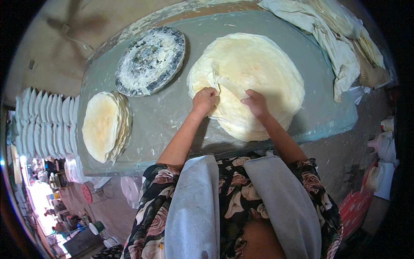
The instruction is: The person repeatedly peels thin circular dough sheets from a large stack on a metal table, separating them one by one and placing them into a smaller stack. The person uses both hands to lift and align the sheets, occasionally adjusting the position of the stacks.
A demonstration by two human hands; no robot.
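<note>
A wide stack of thin, pale dough sheets [258, 64] lies on the covered table before me. At its left part my left hand [205, 99] pinches the raised, folded edge of a top sheet. My right hand [255, 103] is over the middle of the stack, thumb and forefinger close together near the same sheet; whether they grip its thin edge cannot be told. Further left stands a smaller stack of round flatbreads [102, 128], with a round dark board [150, 61] covered in pale dough scraps or flour behind it.
A cream cloth [343, 61] and plastic-wrapped sheets [339, 19] lie at the table's right end. Rows of white filled packs [45, 123] are stacked beyond the left end. Small scraps dot the grey plastic table cover [161, 129]. A red round stool [86, 193] stands at lower left.
</note>
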